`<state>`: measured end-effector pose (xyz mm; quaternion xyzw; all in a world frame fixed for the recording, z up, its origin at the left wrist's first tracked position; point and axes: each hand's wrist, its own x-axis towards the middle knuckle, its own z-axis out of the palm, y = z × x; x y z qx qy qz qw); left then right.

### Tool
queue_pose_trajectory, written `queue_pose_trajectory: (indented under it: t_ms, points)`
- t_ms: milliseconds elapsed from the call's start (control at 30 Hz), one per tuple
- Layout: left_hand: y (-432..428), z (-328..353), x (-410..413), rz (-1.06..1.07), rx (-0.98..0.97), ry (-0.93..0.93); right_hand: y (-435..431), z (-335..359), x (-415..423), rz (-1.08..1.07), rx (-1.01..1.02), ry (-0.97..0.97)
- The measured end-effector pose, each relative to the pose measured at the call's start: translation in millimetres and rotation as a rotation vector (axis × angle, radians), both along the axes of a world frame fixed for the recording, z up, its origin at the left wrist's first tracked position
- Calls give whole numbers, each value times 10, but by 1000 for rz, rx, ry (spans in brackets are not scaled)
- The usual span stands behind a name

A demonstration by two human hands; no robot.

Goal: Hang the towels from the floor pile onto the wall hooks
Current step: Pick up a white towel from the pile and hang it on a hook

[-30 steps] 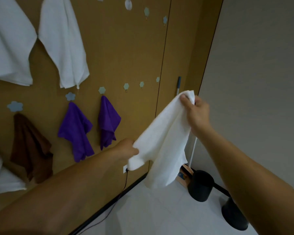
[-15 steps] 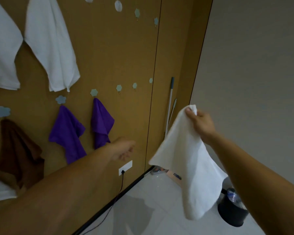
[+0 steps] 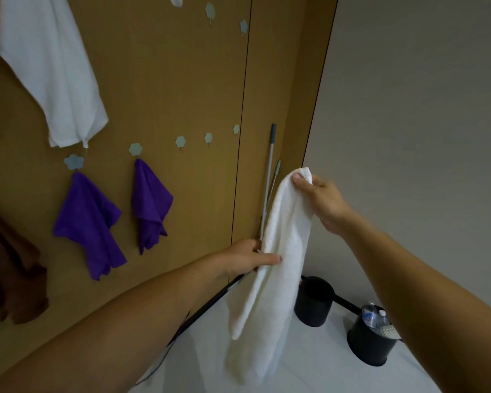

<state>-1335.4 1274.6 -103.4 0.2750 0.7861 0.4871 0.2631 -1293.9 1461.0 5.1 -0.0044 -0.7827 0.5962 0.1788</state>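
Towel (image 3: 281,251): white, clear of the floor, hanging lengthwise in front of the wall's (image 3: 167,80) right edge.
Right hand (image 3: 323,202): thumb and fingers pinch the towel's top corner.
Left hand (image 3: 247,258): thumb across the towel's edge at mid-height, fingers behind it, gripping.
On the wall: bare hooks (image 3: 180,142) in a row; two purple cloths (image 3: 88,219) hung.

tan panelled wall (image 3: 167,80), grey wall (image 3: 408,109), white floor (image 3: 323,364)
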Motion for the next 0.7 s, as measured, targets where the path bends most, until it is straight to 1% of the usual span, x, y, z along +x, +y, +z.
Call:
queue_pose_trajectory:
  t_ms: [100, 167, 267, 333, 400, 467, 533, 600, 633, 700]
  points:
    - [-7, -53, -49, 32, -80, 67, 65, -31, -21, -22, -36, 1]
    - [-100, -100, -130, 120, -168, 136, 98, -23, -49, -85, -93, 35]
    - [-373, -168, -322, 275, -232, 182, 184, 29, -78, -215, -149, 80]
    - [-599, -172, -445, 381, -295, 204, 269, 20, -100, -285, -126, 91]
    - [-803, -146, -539, 466, -346, 184, 356, -38, -124, -348, -79, 72]
    - [-979, -97, -606, 502, -409, 149, 436, -128, -150, -433, -3, 22]
    - [-1100, -12, -650, 508, -437, 113, 497, -220, -163, -463, 53, -26]
    - [-1170, 101, -683, 563, -380, 154, 529, -308, -179, -443, 64, -40]
    - [-1189, 135, -700, 615, -315, 191, 548, -350, -189, -441, 55, -38]
    - [-1211, 186, -728, 722, -144, 204, 589, -413, -198, -451, 41, -49]
